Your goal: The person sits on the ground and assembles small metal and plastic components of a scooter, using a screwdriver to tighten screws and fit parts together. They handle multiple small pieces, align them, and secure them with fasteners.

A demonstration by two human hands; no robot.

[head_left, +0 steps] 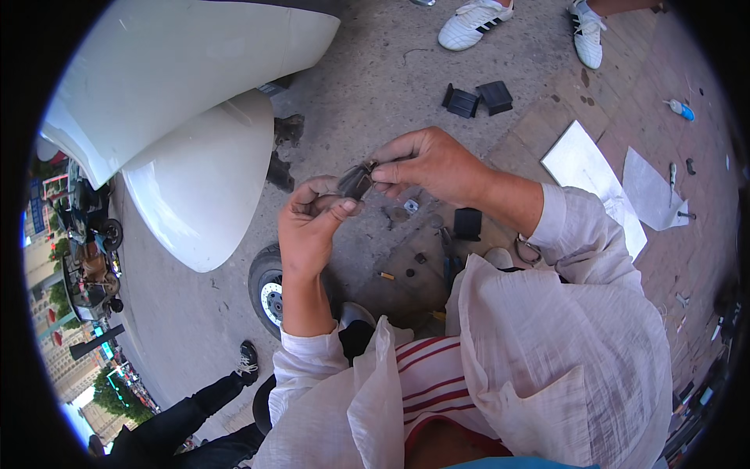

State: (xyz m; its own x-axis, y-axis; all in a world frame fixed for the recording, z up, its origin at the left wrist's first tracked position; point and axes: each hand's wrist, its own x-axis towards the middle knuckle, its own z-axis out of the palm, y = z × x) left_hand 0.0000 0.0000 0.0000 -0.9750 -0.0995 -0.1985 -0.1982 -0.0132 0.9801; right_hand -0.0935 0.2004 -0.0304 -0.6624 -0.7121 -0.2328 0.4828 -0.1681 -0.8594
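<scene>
Between my two hands is a small dark block-like part [355,183] with a shiny edge; its exact kind is too small to make out. My left hand [311,220] pinches its lower left side between thumb and fingers. From the right, my right hand [428,162] grips its upper end with thumb and forefinger, where a bit of thin metal shows. On the ground beneath lie a small white-and-blue piece [411,205] and a black box-shaped part [467,223].
White curved vehicle panels [205,184] fill the upper left, above a wheel [270,293]. Two black plastic parts [461,102] lie ahead. A white board [587,168], paper [650,187] and a blue-and-white bottle [681,109] are at right. White shoes [472,23] of another person stand ahead.
</scene>
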